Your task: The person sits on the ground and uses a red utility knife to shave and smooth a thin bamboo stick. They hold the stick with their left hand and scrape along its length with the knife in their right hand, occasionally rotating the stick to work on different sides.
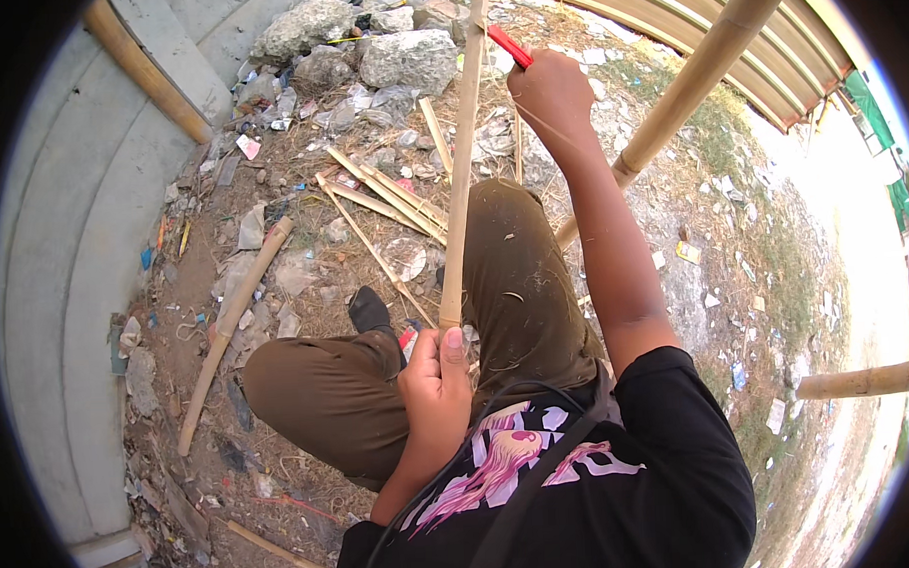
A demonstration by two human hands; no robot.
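Note:
A long bamboo strip (461,174) runs away from my lap, its near end in my left hand (438,378). That hand is closed round it, thumb lying along the top. Out at the strip's far part, my stretched right hand (553,90) is closed on a red-handled knife (508,46). The knife's tip end meets the edge of the strip; its blade is too small to make out. A thin sliver hangs by the right wrist. Pale shavings cling to my brown trousers (514,272).
Several split bamboo strips (397,201) lie on the littered ground ahead. A thicker bamboo piece (234,327) rests to the left, by a grey wall (70,297). A bamboo pole (702,70) slants up close to my right arm. Large rocks (407,60) stand at the back.

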